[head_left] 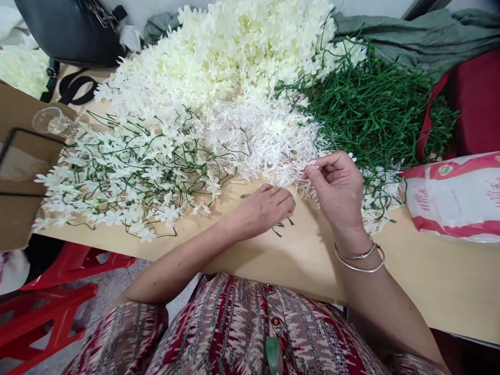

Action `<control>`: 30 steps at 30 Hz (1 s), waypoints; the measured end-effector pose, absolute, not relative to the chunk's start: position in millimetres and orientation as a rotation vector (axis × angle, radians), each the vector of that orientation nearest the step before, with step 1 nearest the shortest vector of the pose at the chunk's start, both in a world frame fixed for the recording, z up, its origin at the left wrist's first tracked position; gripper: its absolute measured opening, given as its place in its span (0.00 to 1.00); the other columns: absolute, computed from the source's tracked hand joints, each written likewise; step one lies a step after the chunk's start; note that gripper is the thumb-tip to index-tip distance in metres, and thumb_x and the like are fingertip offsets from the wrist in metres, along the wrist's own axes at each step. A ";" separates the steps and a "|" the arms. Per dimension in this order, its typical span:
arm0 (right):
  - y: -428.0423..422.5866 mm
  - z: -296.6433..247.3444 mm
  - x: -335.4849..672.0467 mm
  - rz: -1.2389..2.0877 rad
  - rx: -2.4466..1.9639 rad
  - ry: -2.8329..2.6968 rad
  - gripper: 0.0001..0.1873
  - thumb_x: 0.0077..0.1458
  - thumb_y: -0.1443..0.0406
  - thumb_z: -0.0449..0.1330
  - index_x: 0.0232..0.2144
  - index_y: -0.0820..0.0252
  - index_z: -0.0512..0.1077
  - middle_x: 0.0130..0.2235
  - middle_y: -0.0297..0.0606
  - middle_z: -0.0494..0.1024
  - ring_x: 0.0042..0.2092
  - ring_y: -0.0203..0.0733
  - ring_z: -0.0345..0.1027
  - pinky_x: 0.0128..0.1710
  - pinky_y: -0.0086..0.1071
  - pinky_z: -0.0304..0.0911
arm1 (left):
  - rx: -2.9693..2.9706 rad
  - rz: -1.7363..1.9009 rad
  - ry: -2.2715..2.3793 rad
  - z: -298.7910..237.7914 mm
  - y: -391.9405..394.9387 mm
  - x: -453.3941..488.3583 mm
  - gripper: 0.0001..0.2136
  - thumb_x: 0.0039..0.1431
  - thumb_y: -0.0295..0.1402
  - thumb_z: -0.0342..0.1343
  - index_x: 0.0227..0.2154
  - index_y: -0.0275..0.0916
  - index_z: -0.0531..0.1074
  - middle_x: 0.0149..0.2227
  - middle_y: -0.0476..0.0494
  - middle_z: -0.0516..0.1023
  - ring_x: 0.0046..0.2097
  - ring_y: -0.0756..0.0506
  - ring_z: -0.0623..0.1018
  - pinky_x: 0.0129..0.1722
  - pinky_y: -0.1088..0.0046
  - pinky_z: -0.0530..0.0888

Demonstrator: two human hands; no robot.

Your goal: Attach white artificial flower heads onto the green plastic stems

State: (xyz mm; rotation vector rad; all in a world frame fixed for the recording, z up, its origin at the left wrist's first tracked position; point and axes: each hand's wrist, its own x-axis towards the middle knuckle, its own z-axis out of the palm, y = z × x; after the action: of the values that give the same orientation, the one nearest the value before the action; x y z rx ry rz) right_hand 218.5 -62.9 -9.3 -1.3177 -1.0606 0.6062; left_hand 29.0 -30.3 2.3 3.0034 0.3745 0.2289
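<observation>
My left hand (pixel 269 209) is closed low over the table, palm down, around green plastic stems (pixel 289 222) whose ends poke out below its fingers. To its right my right hand (pixel 339 185) pinches a small white piece (pixel 311 163) between thumb and forefinger, probably a petal or stamen; its exact kind is too small to tell. Just beyond both hands lies a heap of thin white artificial stamens (pixel 269 143). Behind it rises a large mound of cream-white artificial petals (pixel 242 47). Green plastic stems (pixel 375 104) are piled beyond my right hand.
Joined white flowers on green stems (pixel 148 172) spread over the left of the table (pixel 441 281). A cardboard box (pixel 23 125) and a clear plastic cup (pixel 52 121) stand at the left edge. A pink-and-white packet (pixel 457 198) lies right. Red stools (pixel 47 323) are below left.
</observation>
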 end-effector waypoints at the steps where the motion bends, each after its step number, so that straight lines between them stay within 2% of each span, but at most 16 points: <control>1: -63.1 -8.9 218.0 0.603 -1.319 -1.057 0.10 0.58 0.60 0.71 0.34 0.50 0.73 0.30 0.32 0.76 0.31 0.42 0.74 0.32 0.40 0.71 | 2.982 0.246 0.376 0.7 -31.4 29.9 0.11 0.77 0.38 0.53 0.46 0.36 0.75 0.46 0.41 0.81 0.43 0.43 0.77 0.46 0.63 0.66; 4: -63.2 -8.8 216.0 0.595 -1.331 -1.064 0.10 0.57 0.59 0.72 0.33 0.50 0.73 0.30 0.32 0.76 0.31 0.42 0.73 0.31 0.39 0.70 | 2.974 0.237 0.343 -1.7 -36.2 34.6 0.07 0.74 0.36 0.58 0.45 0.39 0.77 0.46 0.42 0.81 0.47 0.41 0.78 0.46 0.61 0.66; 6: -63.1 -9.1 215.5 0.599 -1.334 -1.065 0.10 0.57 0.59 0.72 0.33 0.50 0.73 0.30 0.33 0.76 0.31 0.43 0.73 0.32 0.39 0.70 | 2.991 0.214 0.338 -2.3 -38.2 37.5 0.06 0.75 0.31 0.55 0.41 0.39 0.77 0.44 0.42 0.82 0.47 0.41 0.78 0.46 0.61 0.66; 8: -62.8 -8.6 216.0 0.602 -1.331 -1.053 0.10 0.56 0.59 0.72 0.33 0.49 0.73 0.30 0.33 0.77 0.31 0.43 0.73 0.32 0.40 0.70 | 2.952 0.248 0.370 -2.4 -37.2 38.3 0.08 0.75 0.30 0.53 0.41 0.38 0.77 0.43 0.42 0.82 0.46 0.42 0.79 0.48 0.61 0.69; 11: -63.0 -5.8 216.9 0.611 -1.330 -1.021 0.11 0.55 0.59 0.73 0.33 0.49 0.73 0.29 0.32 0.77 0.31 0.43 0.74 0.31 0.39 0.70 | 2.659 0.523 0.518 -0.1 -30.1 33.7 0.08 0.76 0.32 0.53 0.42 0.39 0.76 0.43 0.44 0.84 0.45 0.44 0.81 0.53 0.62 0.73; 15: -65.3 -2.7 213.7 0.715 -1.314 -1.007 0.08 0.55 0.61 0.73 0.33 0.50 0.75 0.28 0.31 0.78 0.30 0.41 0.73 0.30 0.37 0.69 | 2.041 1.010 0.833 4.7 -17.8 23.1 0.07 0.74 0.36 0.58 0.44 0.39 0.76 0.42 0.44 0.85 0.44 0.47 0.83 0.48 0.68 0.79; 17: -66.7 -3.9 210.5 0.793 -1.301 -1.016 0.07 0.56 0.62 0.72 0.34 0.50 0.77 0.29 0.31 0.79 0.29 0.40 0.74 0.29 0.35 0.69 | 1.810 1.115 0.885 3.8 -14.4 19.9 0.09 0.71 0.39 0.62 0.45 0.39 0.77 0.43 0.44 0.85 0.44 0.48 0.84 0.48 0.69 0.80; 22: -68.7 -9.6 207.3 0.918 -1.262 -1.027 0.08 0.58 0.56 0.72 0.36 0.47 0.78 0.31 0.31 0.80 0.30 0.40 0.75 0.29 0.36 0.71 | 1.542 1.020 0.895 -4.4 -15.1 18.1 0.16 0.65 0.49 0.66 0.44 0.41 0.82 0.41 0.44 0.87 0.41 0.47 0.85 0.43 0.70 0.81; 30: -74.1 -1.4 206.1 0.918 -1.300 -1.158 0.09 0.60 0.53 0.70 0.36 0.48 0.78 0.30 0.32 0.78 0.31 0.40 0.71 0.28 0.35 0.69 | 1.747 0.994 0.884 3.0 -16.5 15.3 0.09 0.68 0.42 0.65 0.41 0.43 0.84 0.40 0.46 0.87 0.42 0.47 0.84 0.46 0.69 0.80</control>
State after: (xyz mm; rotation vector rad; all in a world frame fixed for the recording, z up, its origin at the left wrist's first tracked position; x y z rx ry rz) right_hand 206.1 -74.1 -1.4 -1.3004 -1.1580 0.9185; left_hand 15.3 -16.5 3.0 1.7474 0.8841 0.9945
